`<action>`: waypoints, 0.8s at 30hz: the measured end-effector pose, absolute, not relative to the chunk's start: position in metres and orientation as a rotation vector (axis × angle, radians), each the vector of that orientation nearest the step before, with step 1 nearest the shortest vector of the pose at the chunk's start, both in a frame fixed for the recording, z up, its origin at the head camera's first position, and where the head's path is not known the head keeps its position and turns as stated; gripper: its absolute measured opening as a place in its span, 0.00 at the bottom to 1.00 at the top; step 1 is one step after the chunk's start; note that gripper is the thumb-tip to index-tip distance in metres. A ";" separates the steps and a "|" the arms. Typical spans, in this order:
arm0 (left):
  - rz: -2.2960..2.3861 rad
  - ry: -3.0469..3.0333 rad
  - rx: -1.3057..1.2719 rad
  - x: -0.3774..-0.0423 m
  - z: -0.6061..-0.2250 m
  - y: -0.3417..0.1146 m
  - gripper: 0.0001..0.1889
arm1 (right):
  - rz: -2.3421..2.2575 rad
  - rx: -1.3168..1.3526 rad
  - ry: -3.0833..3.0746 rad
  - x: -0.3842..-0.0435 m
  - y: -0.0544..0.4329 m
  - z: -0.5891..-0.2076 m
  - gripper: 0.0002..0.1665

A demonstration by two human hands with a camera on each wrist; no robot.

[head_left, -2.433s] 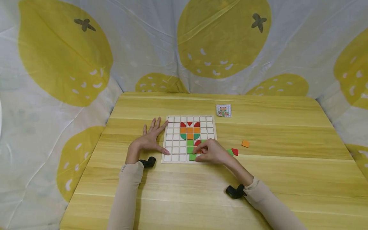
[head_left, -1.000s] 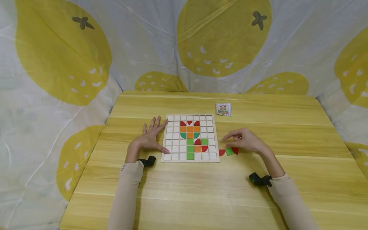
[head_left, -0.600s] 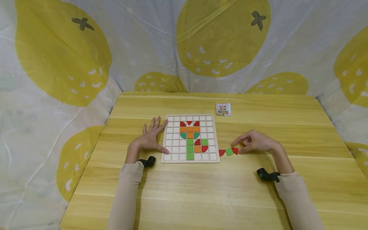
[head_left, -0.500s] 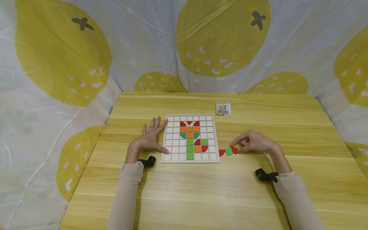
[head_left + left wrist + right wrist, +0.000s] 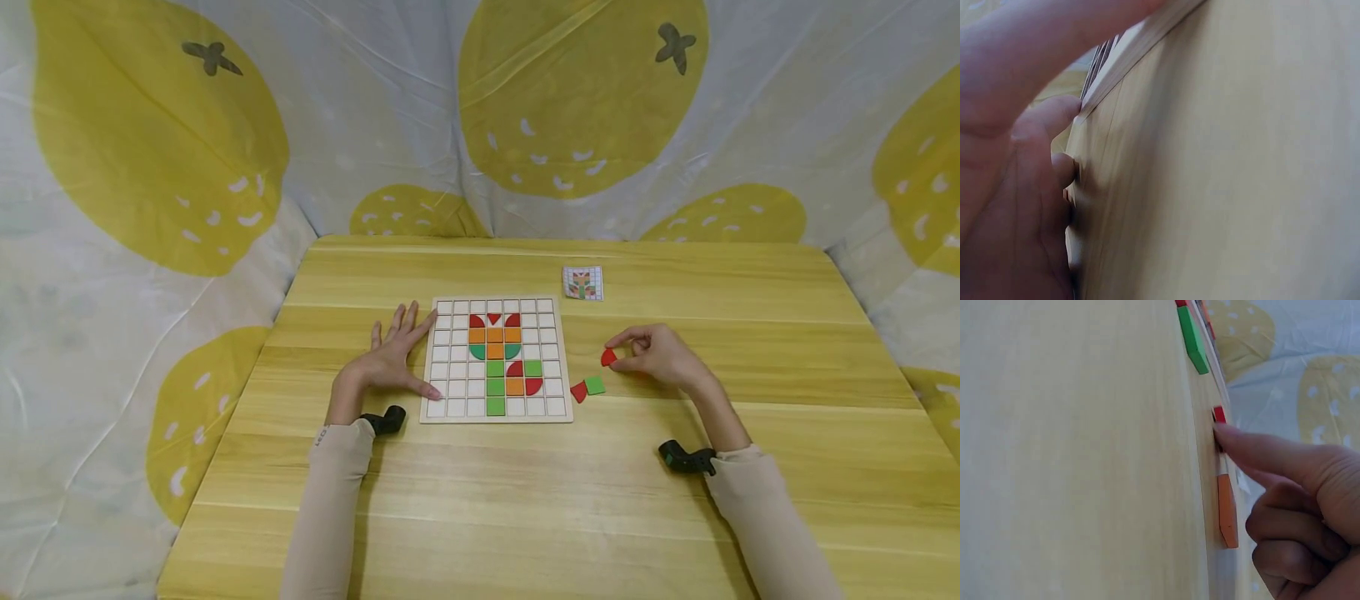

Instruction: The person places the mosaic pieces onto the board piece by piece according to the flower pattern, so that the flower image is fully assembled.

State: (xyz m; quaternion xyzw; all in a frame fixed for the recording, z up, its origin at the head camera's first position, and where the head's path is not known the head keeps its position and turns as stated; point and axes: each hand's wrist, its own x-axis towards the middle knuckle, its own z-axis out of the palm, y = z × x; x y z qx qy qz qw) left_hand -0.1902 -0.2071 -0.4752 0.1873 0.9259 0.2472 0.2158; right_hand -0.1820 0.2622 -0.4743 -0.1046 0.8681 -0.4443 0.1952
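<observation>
In the head view, my right hand point(image 5: 660, 354) pinches a red quarter-circle tile point(image 5: 608, 358) between thumb and index finger, right of the grid board point(image 5: 453, 375). Just left of that hand, a green square tile point(image 5: 595, 386) and another red quarter-circle tile point(image 5: 578, 391) lie with corners close together. My left hand point(image 5: 386, 362) is spread flat, its thumb and index fingertips on the board's left edge. Tiles on the board form a flower: red and orange petals, teal curves, a green stem point(image 5: 496, 387) and a leaf group on the right.
A small printed card point(image 5: 582, 283) with a flower pattern lies beyond the board's right corner. In the right wrist view, an orange square tile point(image 5: 1227, 510) sits on the table beside the right hand. A lemon-print cloth point(image 5: 390, 100) hangs behind the table.
The right hand has left the board, moved right and picked up one red quarter-circle tile. The green tile and other red tile have shifted and turned slightly. The left hand stays put.
</observation>
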 end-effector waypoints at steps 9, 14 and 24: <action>0.682 2.568 0.523 -0.191 -0.476 -0.208 0.75 | -1.248 -0.248 2.480 -0.183 0.266 -0.473 0.16; 0.677 2.570 0.524 -0.190 -0.475 -0.207 0.75 | -1.189 -0.204 2.552 -0.182 0.263 -0.475 0.15; 0.685 2.571 0.533 -0.191 -0.476 -0.208 0.75 | -1.229 -0.173 2.529 -0.182 0.264 -0.476 0.15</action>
